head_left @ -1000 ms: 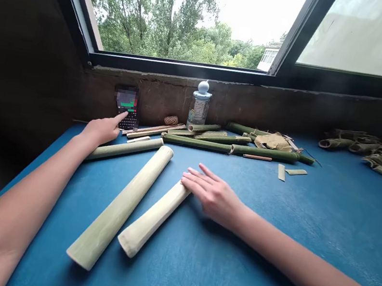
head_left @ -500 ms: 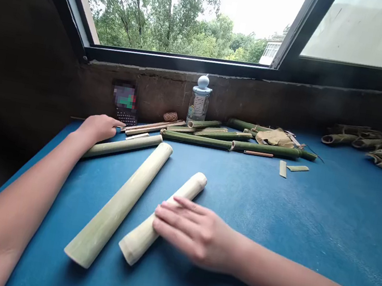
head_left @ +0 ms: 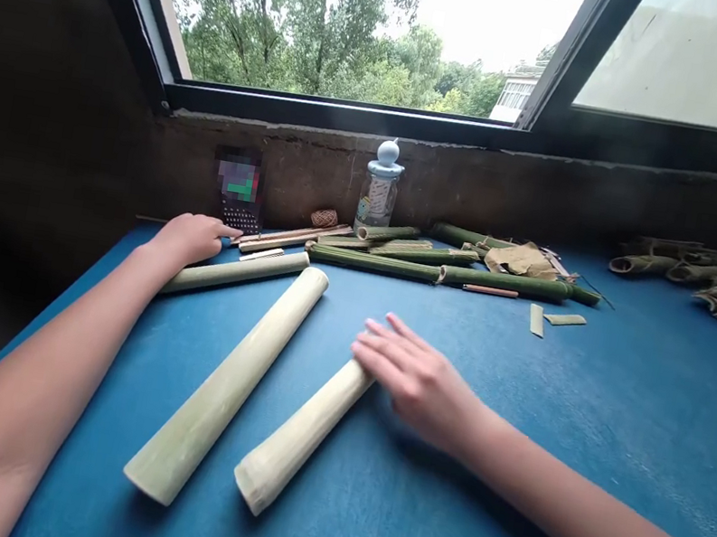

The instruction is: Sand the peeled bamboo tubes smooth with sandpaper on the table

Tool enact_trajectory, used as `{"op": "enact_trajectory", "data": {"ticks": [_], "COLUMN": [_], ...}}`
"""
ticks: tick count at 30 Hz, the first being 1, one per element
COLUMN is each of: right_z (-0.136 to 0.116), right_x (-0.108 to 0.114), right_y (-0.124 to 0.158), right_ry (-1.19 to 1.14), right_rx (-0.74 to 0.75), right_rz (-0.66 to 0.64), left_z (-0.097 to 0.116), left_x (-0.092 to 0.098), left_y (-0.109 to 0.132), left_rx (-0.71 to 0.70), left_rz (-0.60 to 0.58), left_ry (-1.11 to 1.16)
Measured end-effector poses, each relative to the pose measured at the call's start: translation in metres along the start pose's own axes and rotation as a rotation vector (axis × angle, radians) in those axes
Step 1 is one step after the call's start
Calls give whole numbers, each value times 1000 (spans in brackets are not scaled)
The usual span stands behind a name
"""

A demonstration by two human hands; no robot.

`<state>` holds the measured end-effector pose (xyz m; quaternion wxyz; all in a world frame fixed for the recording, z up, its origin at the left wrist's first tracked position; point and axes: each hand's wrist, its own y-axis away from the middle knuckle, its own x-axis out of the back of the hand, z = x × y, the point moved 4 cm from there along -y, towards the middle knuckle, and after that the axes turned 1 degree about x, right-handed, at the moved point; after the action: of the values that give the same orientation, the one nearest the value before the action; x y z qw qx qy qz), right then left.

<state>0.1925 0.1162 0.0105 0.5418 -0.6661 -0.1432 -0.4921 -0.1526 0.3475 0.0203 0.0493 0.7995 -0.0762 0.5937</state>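
Right hand [head_left: 413, 390], open, fingers laid ungripping over peeled bamboo tube [head_left: 304, 429] at 6 o'clock; left hand [head_left: 191, 239], open and empty, at 9 o'clock beside keypad handset [head_left: 239, 217].

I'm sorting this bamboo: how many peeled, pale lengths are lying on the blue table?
3: a thin length by the left hand, a long length in the middle, and a short length at the right hand.
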Motion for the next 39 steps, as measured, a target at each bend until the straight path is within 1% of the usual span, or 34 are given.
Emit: {"op": "enact_trajectory", "data": {"ticks": [2, 4, 5, 6, 7, 9, 10, 11, 12, 13, 15, 18, 20, 23, 26, 28, 30, 34, 36, 39], "right_z": [-13, -26, -26, -19, -5, 35, 54, 70, 81, 87, 92, 88, 84, 83, 77, 68, 53, 24, 18, 17], "right_x": [-1, 3, 7, 10, 14, 17, 16, 14, 11, 9, 4, -1, 0, 6, 7, 0, -13, -43, -51, -56], "right_y": [-1, -3, -4, -5, -6, 0, 6, 12, 16, 18, 21, 21, 15, -5, -37, -59, -77, -97, -103, -112], "right_ry": [-202, -432, -517, -580, -632, -764, -839, -910, -968, -1007, -1027, -1020, -973, -845, -675, -567, -483, -410, -388, -357], "right_rx": [83, 171, 156, 72, -84, -534, -745, -901, -993, -1028, -1016, -984, -943, -832, -659, -539, -431, -251, -194, -116], "right_rz": [-77, -134, -135, -99, -32, 127, 184, 219, 229, 223, 196, 160, 131, 37, -69, -123, -178, -282, -309, -340], "left_z": [-1, -2, -2, -3, -3, -4, -4, -3, -3, -3, -2, -2, -4, -7, -7, -5, -5, -9, -11, -12], "left_x": [-1, -2, -2, -2, -3, -3, -3, -3, -3, -3, -3, -3, -3, -5, -6, -5, -5, -11, -15, -17], "left_y": [0, -1, -1, -1, -1, -1, -2, -2, -2, -2, -3, -3, -3, -2, 0, 1, 2, -1, -3, -4], "left_rx": [21, 32, 37, 40, 39, 35, 33, 31, 33, 36, 40, 50, 54, 54, 38, 28, 28, 31, 26, 23], "left_rz": [-17, -23, -23, -19, -16, -13, -12, -13, -17, -23, -28, -22, -10, -10, -35, -50, -56, -82, -96, -93], "left_ry": [33, 49, 51, 51, 50, 48, 47, 45, 44, 43, 43, 49, 49, 62, 74, 68, 62, 80, 94, 99]}}
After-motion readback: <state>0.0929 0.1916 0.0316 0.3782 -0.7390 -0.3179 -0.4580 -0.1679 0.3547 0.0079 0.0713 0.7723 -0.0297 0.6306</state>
